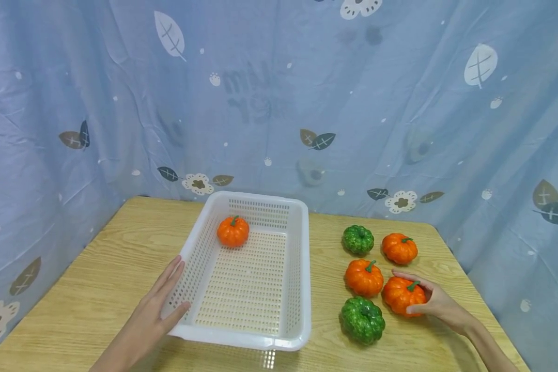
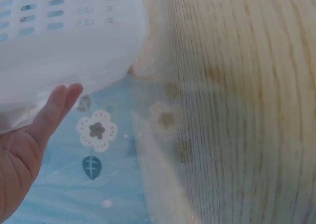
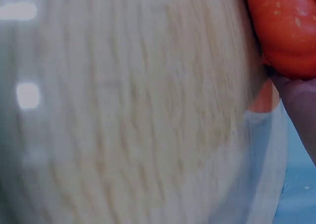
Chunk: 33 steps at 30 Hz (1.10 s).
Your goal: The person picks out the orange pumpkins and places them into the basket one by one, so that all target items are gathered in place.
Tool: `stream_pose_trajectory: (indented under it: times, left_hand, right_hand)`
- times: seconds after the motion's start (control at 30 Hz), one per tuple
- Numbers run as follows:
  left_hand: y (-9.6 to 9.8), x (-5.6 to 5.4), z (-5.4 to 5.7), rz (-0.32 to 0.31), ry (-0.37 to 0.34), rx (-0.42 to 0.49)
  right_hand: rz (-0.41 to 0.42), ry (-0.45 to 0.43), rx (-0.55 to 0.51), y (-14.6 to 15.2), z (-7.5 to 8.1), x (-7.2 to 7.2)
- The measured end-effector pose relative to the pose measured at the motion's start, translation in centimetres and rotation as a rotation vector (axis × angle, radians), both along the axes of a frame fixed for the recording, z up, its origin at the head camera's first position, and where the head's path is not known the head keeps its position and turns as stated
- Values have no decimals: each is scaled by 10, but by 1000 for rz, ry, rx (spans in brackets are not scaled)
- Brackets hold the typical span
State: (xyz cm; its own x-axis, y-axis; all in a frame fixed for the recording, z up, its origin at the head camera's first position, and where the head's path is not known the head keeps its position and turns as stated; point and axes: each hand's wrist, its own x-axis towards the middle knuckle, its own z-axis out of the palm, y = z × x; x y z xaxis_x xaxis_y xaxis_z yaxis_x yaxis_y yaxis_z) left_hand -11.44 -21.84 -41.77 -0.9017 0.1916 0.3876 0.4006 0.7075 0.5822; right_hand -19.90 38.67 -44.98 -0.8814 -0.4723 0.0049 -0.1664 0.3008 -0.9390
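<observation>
My right hand grips an orange toy pumpkin with a green stem, thumb on its near side and fingers round its far side. In the right wrist view this pumpkin fills the top right corner. My left hand rests against the left side of a white perforated plastic basket, its fingers straight along the rim. One orange pumpkin sits in the basket's far left corner. Left of the gripped pumpkin are another orange pumpkin and a green pumpkin.
Farther back on the wooden table stand a smaller green pumpkin and an orange pumpkin. A blue curtain with leaf and flower prints hangs along the table's back and sides.
</observation>
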Motion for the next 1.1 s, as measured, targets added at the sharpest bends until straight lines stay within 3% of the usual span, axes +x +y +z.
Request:
stream_pose_trajectory:
  times: [0.2,0.47,0.7,0.9,1.1]
  left_hand:
    - [-2,1,-1,4,11,3]
    - [-5,2,-2,10,8,6]
    - [-4,1,-1,2,14,11]
    - [-2,0,0,-1,1,13]
    - [0,0,-1,2,0,24]
  right_hand:
    - [-79,-37,-2,-12,2,5]
    - [-113,128,18,-31,16,8]
    - [-111,135,-45,-44,35,8]
    - [-131,131,-31,-56,48,0]
    - [-95,133,-46,-77,59,-19]
